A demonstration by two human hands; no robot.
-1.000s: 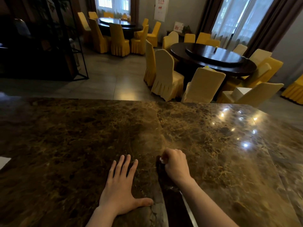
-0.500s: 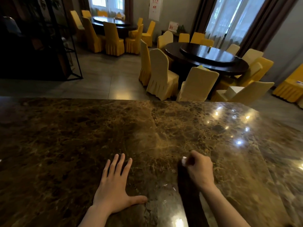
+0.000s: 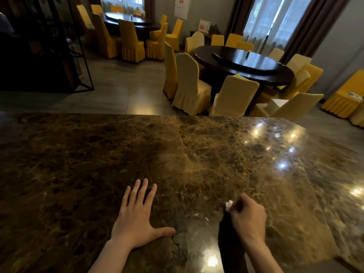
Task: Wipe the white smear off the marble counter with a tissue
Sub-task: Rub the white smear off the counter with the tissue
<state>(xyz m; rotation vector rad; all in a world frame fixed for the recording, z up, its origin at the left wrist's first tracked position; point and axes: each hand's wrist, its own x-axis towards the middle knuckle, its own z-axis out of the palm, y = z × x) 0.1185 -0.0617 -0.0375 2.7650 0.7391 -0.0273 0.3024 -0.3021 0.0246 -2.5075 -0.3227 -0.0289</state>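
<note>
A dark brown marble counter [image 3: 78, 164] fills the lower half of the head view. My left hand [image 3: 137, 219] lies flat on it, fingers spread, thumb out to the right. To its right, my right hand [image 3: 248, 219] is fisted on a small crumpled white tissue [image 3: 228, 205], which pokes out at the knuckles and presses on the stone. A faint hazy patch [image 3: 189, 162] lies on the marble beyond both hands. Two small white flecks [image 3: 206, 218] sit between the hands.
Beyond the counter's far edge [image 3: 177, 114] is a dining room: a round dark table [image 3: 246, 64] ringed by yellow-covered chairs [image 3: 189, 83], a second table [image 3: 128, 20] at the back left, a black metal shelf frame [image 3: 78, 56] at left. Ceiling lights glare on the counter's right side [image 3: 281, 165].
My right hand with the tissue has slid rightward across the marble, away from my left hand, which stays flat in place. The head view has shifted slightly.
</note>
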